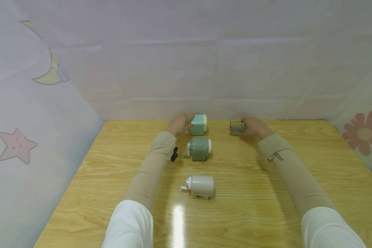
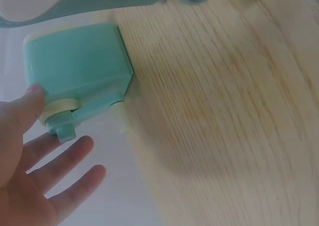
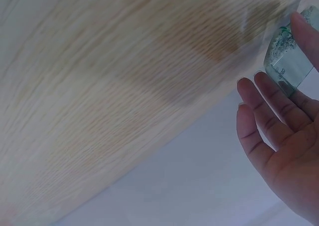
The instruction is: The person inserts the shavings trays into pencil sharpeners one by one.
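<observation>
My left hand [image 1: 180,124] holds a mint-green hand-crank pencil sharpener [image 1: 197,124] at the back of the table, at its crank end. In the left wrist view the thumb lies against the sharpener [image 2: 79,61] beside its cream ring, and the other fingers spread behind the small crank. To the right, my right hand [image 1: 253,127] grips a small clear shavings drawer [image 1: 236,128] by its right end. The right wrist view shows the thumb on one side of the drawer [image 3: 291,61], with fingers behind it and grey-green bits inside.
Nearer me, a darker green crank sharpener [image 1: 200,149] and a cream one [image 1: 203,186] lie in line with the mint one, cranks pointing left. The wooden table [image 1: 235,213] ends at a pale cloth backdrop [image 1: 173,75] behind both hands.
</observation>
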`<state>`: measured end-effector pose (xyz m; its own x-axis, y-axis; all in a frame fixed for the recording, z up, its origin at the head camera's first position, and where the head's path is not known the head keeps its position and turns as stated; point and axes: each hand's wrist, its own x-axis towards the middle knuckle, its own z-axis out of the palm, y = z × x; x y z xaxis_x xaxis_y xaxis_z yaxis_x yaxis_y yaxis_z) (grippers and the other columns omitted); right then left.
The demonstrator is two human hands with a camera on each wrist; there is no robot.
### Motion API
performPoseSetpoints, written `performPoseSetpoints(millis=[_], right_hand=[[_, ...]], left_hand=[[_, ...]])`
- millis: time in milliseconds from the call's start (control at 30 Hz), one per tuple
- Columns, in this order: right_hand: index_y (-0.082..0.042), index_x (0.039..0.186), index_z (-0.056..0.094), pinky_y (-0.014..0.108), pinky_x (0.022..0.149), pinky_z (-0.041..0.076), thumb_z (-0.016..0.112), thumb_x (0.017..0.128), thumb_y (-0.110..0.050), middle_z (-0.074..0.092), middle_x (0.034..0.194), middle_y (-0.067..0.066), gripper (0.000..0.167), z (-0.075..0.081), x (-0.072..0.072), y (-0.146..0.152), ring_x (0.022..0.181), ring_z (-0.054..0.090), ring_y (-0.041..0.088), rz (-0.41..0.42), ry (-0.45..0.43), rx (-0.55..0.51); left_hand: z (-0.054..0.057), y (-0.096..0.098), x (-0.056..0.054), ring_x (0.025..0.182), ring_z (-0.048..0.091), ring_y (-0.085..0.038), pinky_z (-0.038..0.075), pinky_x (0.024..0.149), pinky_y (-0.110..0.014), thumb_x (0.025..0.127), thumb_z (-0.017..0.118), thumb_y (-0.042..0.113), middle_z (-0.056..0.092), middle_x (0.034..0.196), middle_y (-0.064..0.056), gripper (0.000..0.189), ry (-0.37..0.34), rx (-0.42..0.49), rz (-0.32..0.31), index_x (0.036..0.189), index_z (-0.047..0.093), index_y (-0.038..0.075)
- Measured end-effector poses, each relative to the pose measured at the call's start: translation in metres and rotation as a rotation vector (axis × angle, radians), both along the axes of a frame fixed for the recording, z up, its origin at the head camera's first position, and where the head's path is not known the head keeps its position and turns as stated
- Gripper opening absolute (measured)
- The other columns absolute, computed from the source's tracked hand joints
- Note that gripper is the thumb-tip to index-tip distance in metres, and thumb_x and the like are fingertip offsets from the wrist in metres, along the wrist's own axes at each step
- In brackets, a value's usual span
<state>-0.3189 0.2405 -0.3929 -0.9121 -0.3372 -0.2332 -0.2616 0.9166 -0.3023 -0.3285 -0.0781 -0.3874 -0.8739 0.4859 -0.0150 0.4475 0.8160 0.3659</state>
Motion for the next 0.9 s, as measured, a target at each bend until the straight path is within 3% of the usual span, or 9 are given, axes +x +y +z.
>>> performPoseSetpoints(millis=[333, 900], right_hand=[[0.011, 0.132, 0.035, 0.057, 0.09, 0.037, 0.071, 0.079, -0.025, 0.043, 0.126, 0.032, 0.073, 0.0, -0.002, -0.006, 0.113, 0.041, 0.047, 0.02, 0.006, 0.009], [0.009, 0.132, 0.036, 0.056, 0.091, 0.038, 0.073, 0.077, -0.027, 0.046, 0.125, 0.03, 0.075, -0.005, -0.006, -0.02, 0.113, 0.042, 0.045, 0.021, 0.006, -0.005]], left_hand=[[-0.002, -0.001, 0.001, 0.125, 0.039, -0.025, 0.035, 0.101, -0.036, 0.093, 0.052, 0.027, 0.039, 0.14, -0.008, 0.053, -0.035, 0.012, 0.057, 0.141, 0.033, 0.017], [-0.004, -0.006, 0.0, 0.121, 0.043, -0.027, 0.037, 0.1, -0.037, 0.093, 0.051, 0.025, 0.041, 0.138, -0.011, 0.053, -0.002, 0.018, 0.031, 0.141, 0.033, 0.015]])
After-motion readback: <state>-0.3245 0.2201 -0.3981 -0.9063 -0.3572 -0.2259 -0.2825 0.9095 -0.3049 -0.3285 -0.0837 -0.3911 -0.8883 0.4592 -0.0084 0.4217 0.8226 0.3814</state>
